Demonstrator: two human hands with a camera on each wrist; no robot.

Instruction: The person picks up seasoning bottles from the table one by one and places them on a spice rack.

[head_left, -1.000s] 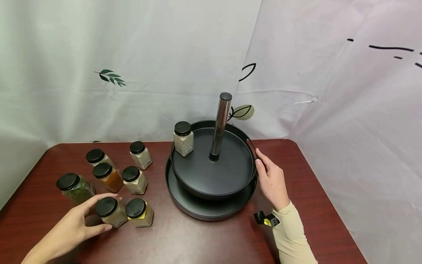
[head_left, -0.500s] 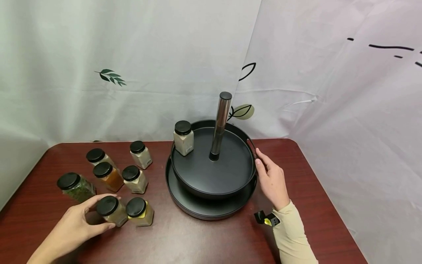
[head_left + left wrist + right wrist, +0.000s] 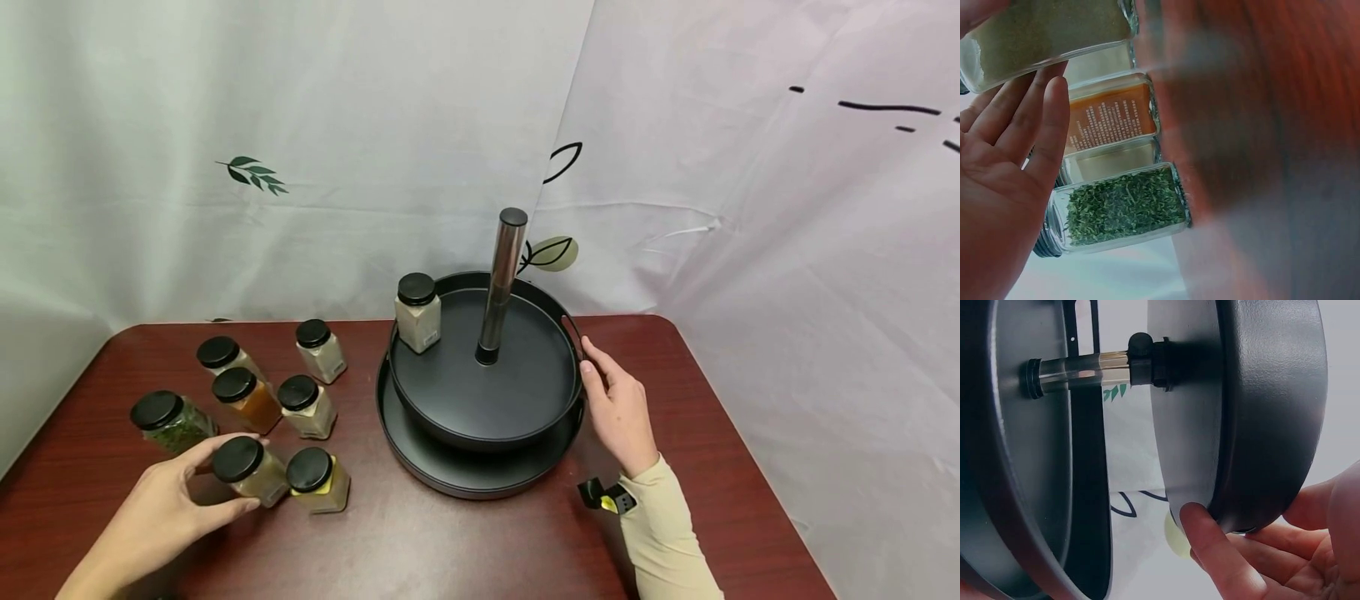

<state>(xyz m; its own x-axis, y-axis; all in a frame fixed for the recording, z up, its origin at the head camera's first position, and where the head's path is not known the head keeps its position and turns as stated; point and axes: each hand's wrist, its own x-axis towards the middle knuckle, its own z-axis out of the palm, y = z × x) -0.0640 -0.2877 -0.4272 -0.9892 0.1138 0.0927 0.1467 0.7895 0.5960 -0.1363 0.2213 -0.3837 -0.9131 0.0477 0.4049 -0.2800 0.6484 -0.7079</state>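
Clear glass is filling our left hand (image 3: 153, 515); we are pinching the olive-brown spice jar (image 3: 264, 480) between thumb and fingers, at the near side of the jars on the red-brown table (image 3: 420, 546) (whether its base is touching the wood, we cannot tell); the yellow-labelled jar (image 3: 328, 490) is standing just beside it on the right, and the jar of green herbs (image 3: 1124, 206) is standing behind it, to the left; our right hand (image 3: 622, 421) is gripping the edge of the upper tray (image 3: 525, 387) of the black two-tier rack (image 3: 487, 446), one finger lying against its underside in the right wrist view.

We are judging the spice jar to be fairly light, rigid and breakable, its smooth walls probably being slippery under damp fingers; we are preferring a hold low on two opposite flat sides rather than on the lid (image 3: 237, 458); the rack is looking stiff and heavier, and its upper tray may be tipping under a hard side push; a pale-powder jar (image 3: 418, 325) is standing at that tray's far-left edge, so we are favouring a gentle, steadying hold at the rim.
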